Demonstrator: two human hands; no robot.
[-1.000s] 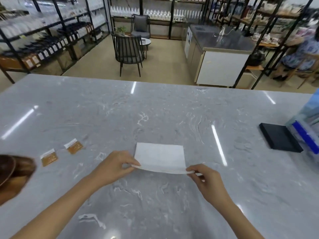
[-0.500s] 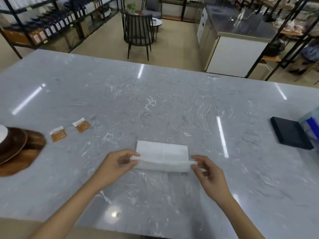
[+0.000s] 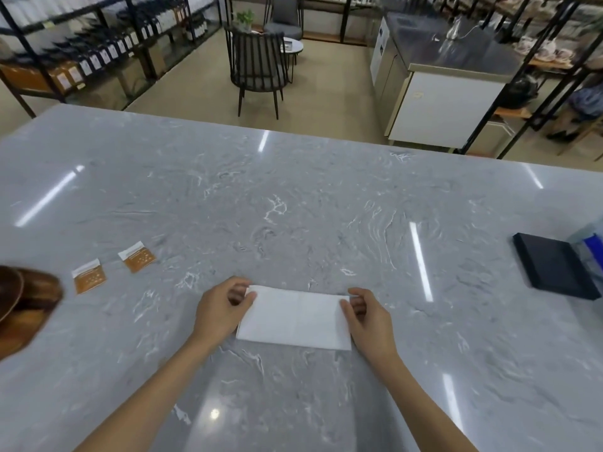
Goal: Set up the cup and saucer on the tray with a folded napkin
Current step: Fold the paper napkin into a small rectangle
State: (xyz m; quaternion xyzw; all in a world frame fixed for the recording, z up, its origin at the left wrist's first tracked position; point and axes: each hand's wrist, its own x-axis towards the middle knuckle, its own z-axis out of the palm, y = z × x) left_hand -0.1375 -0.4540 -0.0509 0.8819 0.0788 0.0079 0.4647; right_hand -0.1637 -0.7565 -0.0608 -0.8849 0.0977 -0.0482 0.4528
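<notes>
A grey marble counter [image 3: 293, 197] is filling the frame, spreading far beyond the person's fingers on every side. At the frame's left edge, well apart from the left fingers, a wooden tray [image 3: 31, 313] is carrying a dark saucer [image 3: 9, 293] (both cut off by the frame, the cup out of sight). Well off to the right of the right fingers, a black flat case [image 3: 554, 269] is lying beside a blue-and-clear container [image 3: 592, 252] at the edge. The white napkin [image 3: 295, 318] is lying flat on the counter between the two hands, folded into a long rectangle, its far corners under the fingertips. The left hand [image 3: 220, 313] is curling over the napkin's far left corner, thumb and fingers pinching the paper there. The right hand [image 3: 370, 316] is doing the same at the far right corner, fingers bent and gripping the edge. Beyond and to the left of the left fingers, between them and the tray, two small orange sachets [image 3: 112, 267] are sitting side by side on the stone, apart from the napkin.
</notes>
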